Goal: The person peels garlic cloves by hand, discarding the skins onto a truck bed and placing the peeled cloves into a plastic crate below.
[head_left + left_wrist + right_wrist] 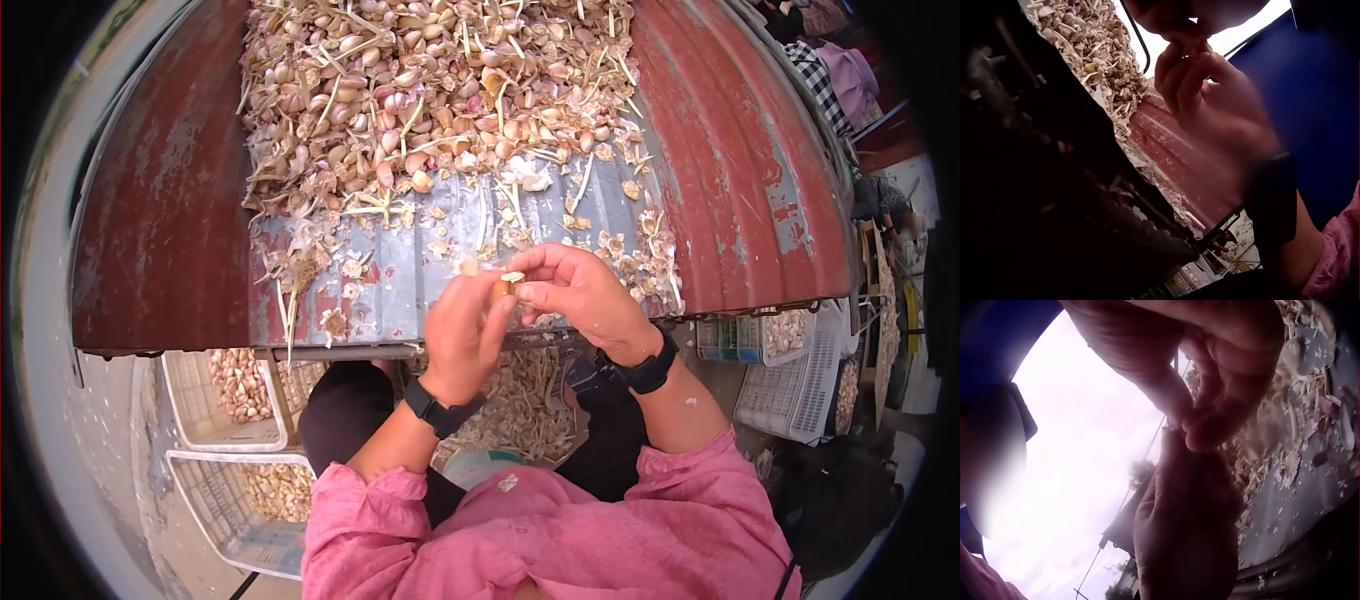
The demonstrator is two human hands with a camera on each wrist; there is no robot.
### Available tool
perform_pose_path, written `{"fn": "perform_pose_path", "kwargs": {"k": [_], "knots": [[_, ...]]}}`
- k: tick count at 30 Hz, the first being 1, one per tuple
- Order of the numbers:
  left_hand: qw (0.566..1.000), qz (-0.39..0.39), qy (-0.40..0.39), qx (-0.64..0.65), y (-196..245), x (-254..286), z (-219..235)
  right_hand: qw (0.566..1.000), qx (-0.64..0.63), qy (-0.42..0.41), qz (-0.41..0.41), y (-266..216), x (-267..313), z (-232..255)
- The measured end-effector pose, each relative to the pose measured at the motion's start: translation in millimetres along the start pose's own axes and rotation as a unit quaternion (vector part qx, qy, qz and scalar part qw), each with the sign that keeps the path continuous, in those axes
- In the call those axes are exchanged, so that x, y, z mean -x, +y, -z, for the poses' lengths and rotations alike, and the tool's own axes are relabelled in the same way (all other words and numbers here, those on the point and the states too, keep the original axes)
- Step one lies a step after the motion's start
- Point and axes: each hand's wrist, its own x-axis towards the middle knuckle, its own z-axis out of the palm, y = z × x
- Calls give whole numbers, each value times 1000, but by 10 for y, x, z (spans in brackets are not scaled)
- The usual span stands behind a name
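Both hands meet over the near edge of the metal sheet (pixel 385 265). My left hand (pixel 458 335) holds a tan garlic clove (pixel 499 291) between thumb and fingers. From the other side, my right hand (pixel 575 295) pinches at the clove's upper end, where a pale bit of skin (pixel 513 276) shows. In the right wrist view, the fingertips of the right hand (pixel 1229 356) come together on those of the left hand (pixel 1185 519), which hide the clove. The left wrist view is dark, with the right hand (pixel 1216 106) bent toward the left.
A heap of garlic cloves (pixel 430 90) with dry stalks and skins covers the far part of the sheet. Crates with cloves, one a white crate (pixel 215 510), stand at lower left. More crates (pixel 790 385) are at right. Skins (pixel 520 400) litter the ground between the knees.
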Motion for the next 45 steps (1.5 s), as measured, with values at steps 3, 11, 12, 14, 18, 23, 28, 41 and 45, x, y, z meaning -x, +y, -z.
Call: {"fn": "perform_pose_path", "kwargs": {"k": [3,11,12,14,18,23,28,41,45], "knots": [[999,-42,-17,-23,-25,-17,46,998,-26,-27,-50,-33,82,51],[835,342,-19,431,102,-47,2,987,-136,-60,-59,-130,115,195],[805,353,-14,476,134,-51,-7,991,-118,-33,-49,-138,97,181],[800,355,-39,482,120,-13,-16,994,-100,-6,-42,-81,53,143],[909,264,-117,300,68,14,-55,956,245,74,140,50,-55,-32],[986,102,-94,90,63,49,-101,914,282,168,237,185,-191,-50],[954,199,-59,218,135,34,-69,935,234,250,94,142,-231,422],[581,488,82,647,-112,-126,53,799,505,289,153,-249,-1097,533],[610,485,88,621,-200,-130,49,798,568,173,98,-111,-1295,672]]}}
